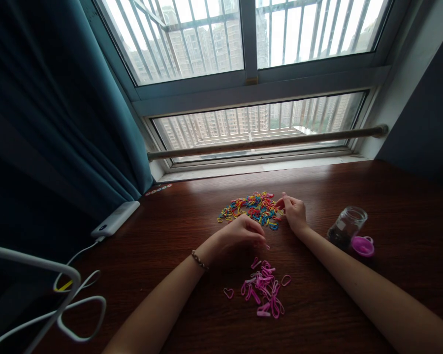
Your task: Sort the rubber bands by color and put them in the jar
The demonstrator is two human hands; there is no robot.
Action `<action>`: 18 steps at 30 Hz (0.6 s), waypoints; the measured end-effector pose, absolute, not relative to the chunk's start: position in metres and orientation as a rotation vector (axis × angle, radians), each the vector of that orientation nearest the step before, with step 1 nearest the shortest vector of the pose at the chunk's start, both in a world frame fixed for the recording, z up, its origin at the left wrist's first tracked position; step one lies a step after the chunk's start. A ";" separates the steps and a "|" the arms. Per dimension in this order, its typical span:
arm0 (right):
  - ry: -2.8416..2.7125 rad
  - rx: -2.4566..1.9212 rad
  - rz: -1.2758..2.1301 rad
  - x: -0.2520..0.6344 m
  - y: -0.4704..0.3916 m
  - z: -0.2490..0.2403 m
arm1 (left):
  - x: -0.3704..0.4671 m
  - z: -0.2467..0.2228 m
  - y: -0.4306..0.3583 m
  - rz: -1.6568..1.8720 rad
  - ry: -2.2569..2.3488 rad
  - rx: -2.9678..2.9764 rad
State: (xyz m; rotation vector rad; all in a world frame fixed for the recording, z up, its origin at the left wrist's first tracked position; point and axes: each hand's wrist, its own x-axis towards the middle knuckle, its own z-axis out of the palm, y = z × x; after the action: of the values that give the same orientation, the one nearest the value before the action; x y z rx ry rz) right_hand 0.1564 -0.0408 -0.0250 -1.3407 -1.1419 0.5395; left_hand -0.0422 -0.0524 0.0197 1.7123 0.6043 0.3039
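A heap of small multicoloured rubber bands (260, 212), in red, yellow, blue and pink, lies on the brown wooden table. At its right edge is my right hand (294, 212), fingers drawn together against the bands; what they pinch is too small to make out. My left hand (243, 231) is in front of the heap with its fingertips closed, and a pink rubber band (268, 247) shows at their tips. Nearer to me is a loose pile of pink rubber bands (263, 285). Single pink bands lie either side of it, one on the left bent like a heart.
A clear glass jar (349, 223) with dark contents stands right of my right forearm, beside a purple lid (363, 246). On the left lie a white power bank (115, 219) and a white cable (81, 301). A blue curtain (107, 123) and a barred window edge the table.
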 end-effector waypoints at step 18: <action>-2.069 -1.514 -0.006 0.146 -0.031 -0.050 | -0.106 -0.016 0.031 1.284 1.423 2.189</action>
State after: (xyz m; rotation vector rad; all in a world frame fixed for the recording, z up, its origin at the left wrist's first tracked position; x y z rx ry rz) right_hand 0.1458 -0.0313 -0.0496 -1.5141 -2.0689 -0.0057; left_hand -0.1056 0.0308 -0.0160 2.1887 1.4230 1.2843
